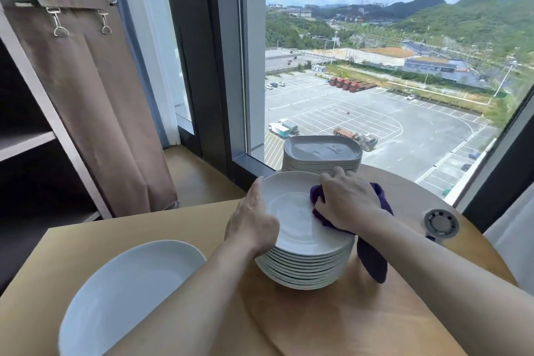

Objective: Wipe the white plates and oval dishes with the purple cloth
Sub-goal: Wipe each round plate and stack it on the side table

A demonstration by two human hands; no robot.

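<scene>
A tall stack of round white plates (303, 266) stands in the middle of the wooden table. My left hand (251, 220) grips the left rim of the top plate (289, 211). My right hand (346, 202) presses the bunched purple cloth (374, 260) onto the plate's right side, and a tail of the cloth hangs down past the stack. Behind, by the window, is a stack of oval dishes (322, 153). A single white oval dish (127, 298) lies at the near left.
The round wooden table (332, 324) adjoins a paler rectangular top (115, 228) on the left. A round grey gadget (441, 223) sits at the table's right edge. A large window is close behind; a shelf unit with a brown curtain (95, 113) stands left.
</scene>
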